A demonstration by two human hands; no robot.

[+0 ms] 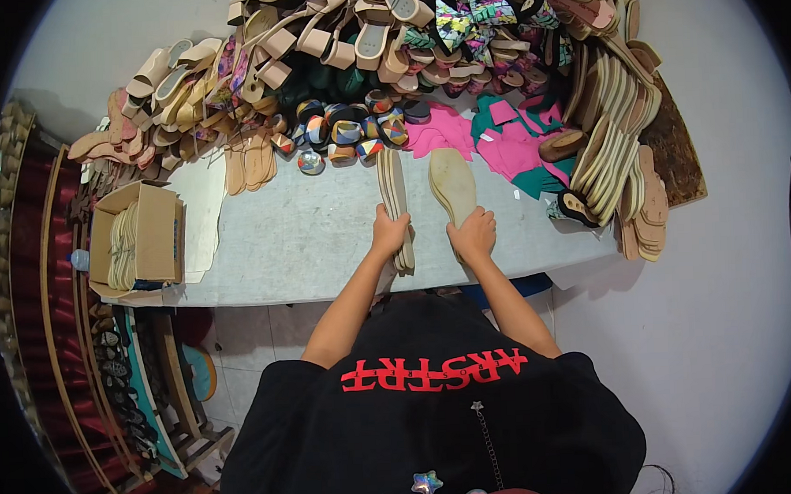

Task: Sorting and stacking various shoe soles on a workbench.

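My left hand [390, 231] is closed around a small stack of shoe soles [391, 178], pale and beige, stood on edge so their layered sides show. To the right of it, my right hand [473, 233] grips a second stack of cream shoe soles [451, 176] near the lower end, with the broad face of the top one turned up. Both stacks are at the middle of the pale table [297, 225], a short gap apart. My fingers partly hide the lower parts of the soles.
Heeled sandals [372, 45] are heaped along the back. Multicoloured patterned shoe straps [346, 130] lie before them, beside pink and green material pieces [506, 154]. Stacked soles [617, 158] lean at right. A cardboard box [167, 235] holding soles stands at left, near tan insoles [251, 165].
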